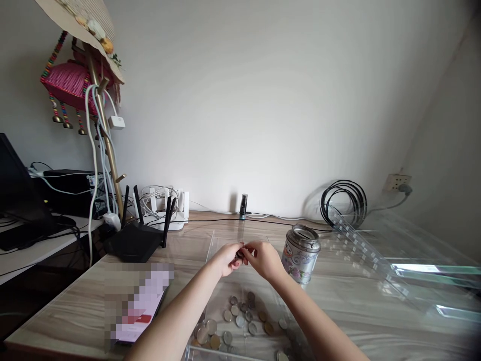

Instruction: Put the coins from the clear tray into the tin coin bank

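Note:
My left hand (230,259) is closed around a few coins (239,254), partly hidden by its fingers. My right hand (263,258) meets it from the right, its thumb and fingers pinched together at the same coins. Both hands are above a clear plastic tray (210,246) on the desk. Several loose silver and brassy coins (252,328) lie scattered in the near part of the tray, some hidden by my forearms. Just right of my right hand stands a patterned round tin (300,255) with a slot in its lid.
A phone (141,316), partly blurred, lies at the left. Behind it are a black router (135,241) and a white router (175,220). A small dark bottle (243,205) stands by the wall. Coiled black cable (343,203) and clear plastic panels (370,255) occupy the right side.

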A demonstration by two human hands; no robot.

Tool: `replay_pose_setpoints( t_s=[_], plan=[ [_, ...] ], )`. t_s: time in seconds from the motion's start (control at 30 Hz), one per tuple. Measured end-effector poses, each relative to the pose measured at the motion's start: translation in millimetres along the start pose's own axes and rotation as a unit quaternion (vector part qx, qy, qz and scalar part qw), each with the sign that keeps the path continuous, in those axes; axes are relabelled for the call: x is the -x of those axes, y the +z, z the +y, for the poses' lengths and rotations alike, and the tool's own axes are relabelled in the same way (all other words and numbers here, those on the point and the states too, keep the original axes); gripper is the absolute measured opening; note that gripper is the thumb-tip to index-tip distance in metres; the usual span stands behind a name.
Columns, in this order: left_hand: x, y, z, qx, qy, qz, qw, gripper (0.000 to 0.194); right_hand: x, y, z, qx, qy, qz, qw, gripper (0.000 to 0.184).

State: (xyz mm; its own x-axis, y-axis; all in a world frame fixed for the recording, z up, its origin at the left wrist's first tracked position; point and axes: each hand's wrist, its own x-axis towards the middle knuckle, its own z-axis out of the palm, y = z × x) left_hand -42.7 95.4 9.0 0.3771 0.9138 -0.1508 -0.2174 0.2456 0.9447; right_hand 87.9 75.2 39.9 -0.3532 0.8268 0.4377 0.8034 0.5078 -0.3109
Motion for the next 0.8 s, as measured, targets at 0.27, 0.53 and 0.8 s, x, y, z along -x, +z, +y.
replay_pose_setpoints(
  t_s=[0.27,0.53,0.8],
  plan=[
    [1.8,1.6,0.1,-0.020,-0.005,0.021,1.000,0.024,-1.4,10.4,0.1,-0.093,-0.014,-0.055,0.994,0.022],
    [3.8,1.1,5.6,0.020,-0.058,0.033,0.998,0.015,-8.7,-55.5,42.4,0.067,0.102,0.263,0.957,0.023],
    [5.5,1.8,4.3,0.052,-0.057,0.004,0.997,0.017,-6.5,-85.1,114.1,0.100,0.244,0.179,0.948,0.023]
  ],
)
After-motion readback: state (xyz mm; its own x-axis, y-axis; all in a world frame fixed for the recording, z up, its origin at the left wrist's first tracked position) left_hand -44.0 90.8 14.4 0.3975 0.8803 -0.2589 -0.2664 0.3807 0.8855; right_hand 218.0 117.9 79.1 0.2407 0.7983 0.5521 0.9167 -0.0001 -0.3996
